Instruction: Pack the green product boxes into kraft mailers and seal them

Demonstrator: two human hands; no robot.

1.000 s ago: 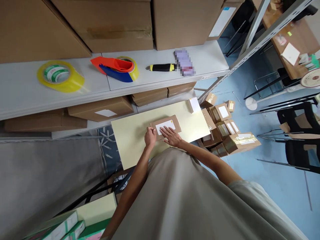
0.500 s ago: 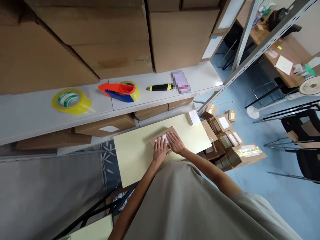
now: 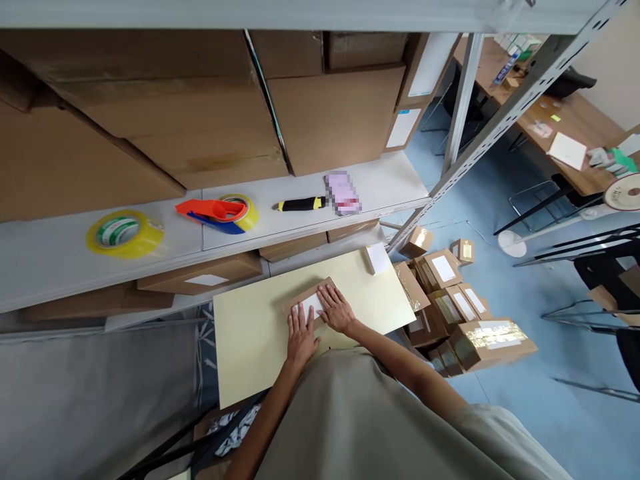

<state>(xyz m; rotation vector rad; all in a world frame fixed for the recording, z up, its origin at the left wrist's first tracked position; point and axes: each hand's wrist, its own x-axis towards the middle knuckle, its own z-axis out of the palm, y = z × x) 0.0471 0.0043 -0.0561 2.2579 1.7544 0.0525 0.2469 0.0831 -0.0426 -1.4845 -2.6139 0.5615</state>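
A small brown cardboard box [image 3: 299, 301] lies on the pale yellow tabletop [image 3: 250, 353]. On its upper face is a white label [image 3: 311, 306]. My left hand [image 3: 302, 337] rests over the label's left part and the near edge of the box, fingers stretched out. Across the right end of the box and label lies my right hand [image 3: 336, 309], flat with its fingers extended. Both palms hide parts of the box. Toward the right end of the table stands a white stack of labels or a small white box [image 3: 377, 259]; I cannot tell which.
On the grey shelf [image 3: 270, 230] lie a yellow tape roll [image 3: 125, 233], an orange-and-blue tape dispenser [image 3: 215, 212], a black-and-yellow utility knife [image 3: 301, 204] and a blurred purple item [image 3: 343, 193]. Large cartons [image 3: 335, 120] stand behind. Several taped boxes [image 3: 493, 340] sit on the floor, right.
My hands have spread a little apart over the box, showing more of the white label between them. The camera view has shifted, bringing the upper shelf beam into sight.
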